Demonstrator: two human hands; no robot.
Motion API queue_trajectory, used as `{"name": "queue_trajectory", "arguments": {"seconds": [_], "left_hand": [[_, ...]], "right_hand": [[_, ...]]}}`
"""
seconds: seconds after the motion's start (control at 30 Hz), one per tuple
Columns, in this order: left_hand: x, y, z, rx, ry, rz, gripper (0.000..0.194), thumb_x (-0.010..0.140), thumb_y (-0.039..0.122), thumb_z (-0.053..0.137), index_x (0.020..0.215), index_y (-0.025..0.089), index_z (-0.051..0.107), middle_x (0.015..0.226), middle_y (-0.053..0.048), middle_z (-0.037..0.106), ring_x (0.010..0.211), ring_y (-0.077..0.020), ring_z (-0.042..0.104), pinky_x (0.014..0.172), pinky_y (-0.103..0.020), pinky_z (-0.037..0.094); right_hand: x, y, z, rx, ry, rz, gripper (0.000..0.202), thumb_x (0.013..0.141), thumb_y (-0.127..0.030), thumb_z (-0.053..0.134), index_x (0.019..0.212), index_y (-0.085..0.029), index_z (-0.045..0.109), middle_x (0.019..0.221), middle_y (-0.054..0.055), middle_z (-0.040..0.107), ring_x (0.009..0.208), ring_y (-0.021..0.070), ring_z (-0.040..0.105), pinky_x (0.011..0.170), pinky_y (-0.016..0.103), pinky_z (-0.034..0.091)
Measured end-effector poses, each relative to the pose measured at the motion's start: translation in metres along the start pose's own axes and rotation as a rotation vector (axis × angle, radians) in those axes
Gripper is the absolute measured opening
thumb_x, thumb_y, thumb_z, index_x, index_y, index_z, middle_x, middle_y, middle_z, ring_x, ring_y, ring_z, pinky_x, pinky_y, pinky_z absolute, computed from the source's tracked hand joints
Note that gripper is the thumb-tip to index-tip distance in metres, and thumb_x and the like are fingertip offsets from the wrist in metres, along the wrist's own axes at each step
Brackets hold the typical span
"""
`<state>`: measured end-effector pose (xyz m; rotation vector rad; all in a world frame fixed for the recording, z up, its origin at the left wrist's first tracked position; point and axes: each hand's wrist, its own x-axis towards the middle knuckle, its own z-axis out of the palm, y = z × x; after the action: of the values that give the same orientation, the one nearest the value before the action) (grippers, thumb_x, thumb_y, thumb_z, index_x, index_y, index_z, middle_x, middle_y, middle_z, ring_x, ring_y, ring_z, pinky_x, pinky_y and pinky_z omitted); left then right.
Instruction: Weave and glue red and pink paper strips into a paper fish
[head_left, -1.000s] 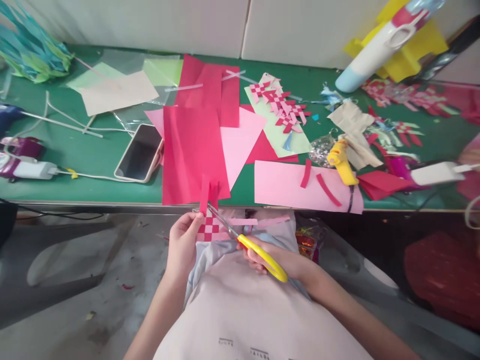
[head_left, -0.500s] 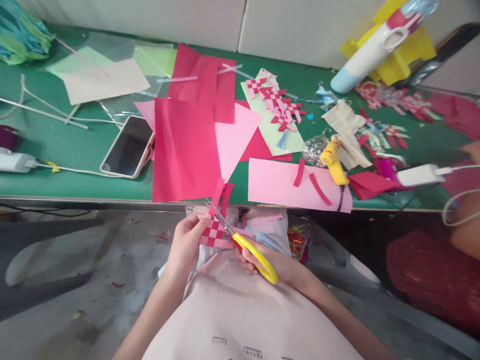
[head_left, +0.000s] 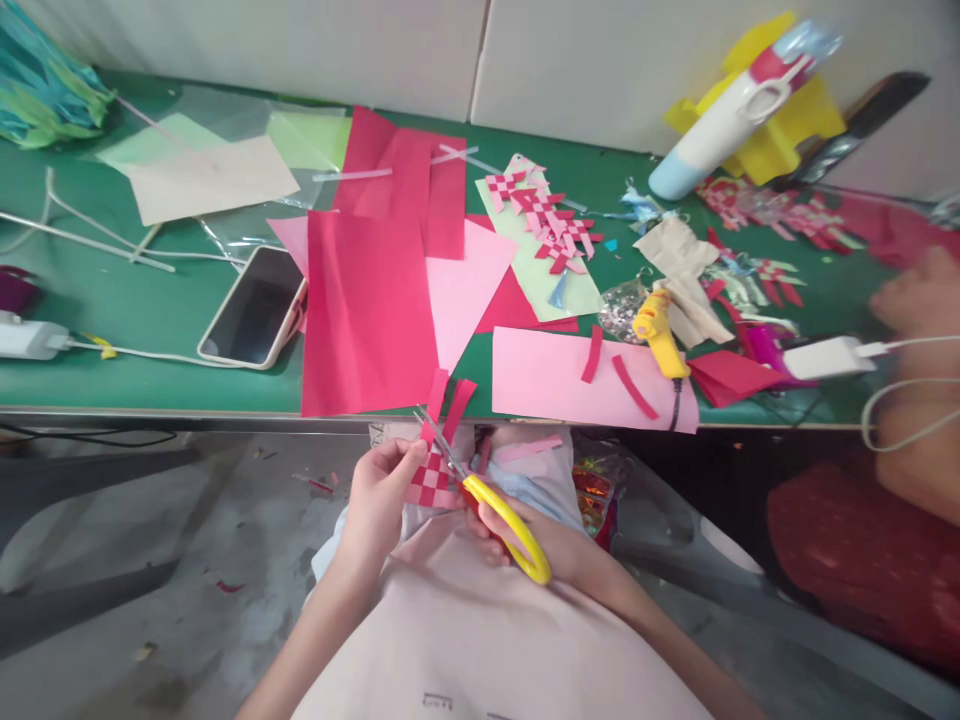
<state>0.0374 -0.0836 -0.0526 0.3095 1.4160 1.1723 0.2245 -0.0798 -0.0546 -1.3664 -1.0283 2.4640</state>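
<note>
Between the thumb and fingers of my left hand [head_left: 384, 487] is a woven paper piece [head_left: 433, 482], checkered in red and pink, with loose red strips sticking up from its top. My right hand [head_left: 517, 520] grips scissors [head_left: 510, 520] with yellow and red handles. Their slightly parted blades lie across a red strip at the top of the weave, close to my left fingertips. Both hands are above my lap, at the table's front edge.
Large red paper [head_left: 367, 315], a phone [head_left: 255, 305], a yellow glue gun [head_left: 658, 335] and pink paper [head_left: 540, 375] with cut strips lie on the green table [head_left: 180, 385]. Finished woven pieces [head_left: 544, 215] lie farther back. Another person's arm [head_left: 922, 330] is at the right.
The view has shifted slightly. The scissor blades look a little more closed across the red strip, and the loose strips spread wider. At the right, the other person's hand has come into view.
</note>
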Motion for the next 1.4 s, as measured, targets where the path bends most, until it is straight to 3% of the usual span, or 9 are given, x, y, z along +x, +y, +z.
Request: {"name": "queue_trajectory", "arguments": {"seconds": [0.13, 0.33, 0.57, 0.83, 1.07, 1.4], "left_hand": [[-0.0003, -0.003, 0.0016, -0.002, 0.003, -0.002, 0.033, 0.065, 0.043, 0.078, 0.066, 0.015, 0.062, 0.062, -0.001, 0.065, 0.053, -0.0112, 0.058, 0.052, -0.022, 0.048], [0.0004, -0.0062, 0.0022, 0.017, 0.011, 0.004, 0.032, 0.068, 0.043, 0.077, 0.067, 0.015, 0.062, 0.061, -0.001, 0.065, 0.053, -0.0118, 0.059, 0.053, -0.022, 0.049], [-0.0008, -0.0083, 0.0012, 0.039, -0.01, 0.006, 0.032, 0.072, 0.045, 0.074, 0.067, 0.016, 0.061, 0.06, 0.0, 0.062, 0.053, -0.0122, 0.057, 0.054, -0.024, 0.048], [0.0, -0.0105, 0.0016, 0.067, -0.002, 0.029, 0.033, 0.074, 0.046, 0.072, 0.067, 0.016, 0.06, 0.061, 0.001, 0.061, 0.054, -0.0105, 0.053, 0.054, -0.022, 0.044], [0.0017, -0.0101, 0.0032, 0.086, -0.003, 0.036, 0.034, 0.074, 0.047, 0.072, 0.066, 0.016, 0.06, 0.06, 0.001, 0.059, 0.055, -0.0107, 0.052, 0.054, -0.022, 0.043], [0.0007, -0.0093, 0.003, 0.064, 0.005, 0.025, 0.033, 0.071, 0.046, 0.074, 0.065, 0.016, 0.061, 0.06, 0.001, 0.06, 0.053, -0.0101, 0.051, 0.054, -0.022, 0.042]], "right_hand": [[0.0004, 0.0, 0.0007, 0.17, -0.111, 0.034, 0.041, 0.075, -0.058, 0.068, 0.097, -0.026, 0.055, 0.073, -0.004, 0.039, 0.055, 0.0096, 0.031, 0.051, 0.025, 0.027], [-0.001, 0.0016, -0.0031, 0.263, -0.155, 0.027, 0.033, 0.081, -0.053, 0.065, 0.079, -0.023, 0.05, 0.072, -0.003, 0.038, 0.055, 0.009, 0.031, 0.052, 0.025, 0.024], [-0.0021, -0.0056, 0.0012, 0.273, -0.12, 0.071, 0.042, 0.072, -0.058, 0.073, 0.093, -0.026, 0.056, 0.068, -0.005, 0.037, 0.055, 0.0092, 0.031, 0.051, 0.024, 0.024], [0.0002, -0.0019, 0.0006, 0.261, -0.11, 0.065, 0.043, 0.08, -0.065, 0.059, 0.096, -0.025, 0.055, 0.071, -0.003, 0.04, 0.056, 0.0104, 0.032, 0.052, 0.025, 0.023], [-0.0007, -0.0001, 0.0015, 0.252, -0.078, 0.044, 0.042, 0.079, -0.062, 0.062, 0.102, -0.029, 0.053, 0.076, -0.003, 0.043, 0.056, 0.0104, 0.031, 0.05, 0.025, 0.023], [-0.0061, -0.0073, 0.0035, 0.192, -0.089, 0.039, 0.046, 0.077, -0.059, 0.068, 0.1, -0.023, 0.05, 0.072, -0.006, 0.041, 0.052, 0.0052, 0.033, 0.048, 0.022, 0.022]]}}
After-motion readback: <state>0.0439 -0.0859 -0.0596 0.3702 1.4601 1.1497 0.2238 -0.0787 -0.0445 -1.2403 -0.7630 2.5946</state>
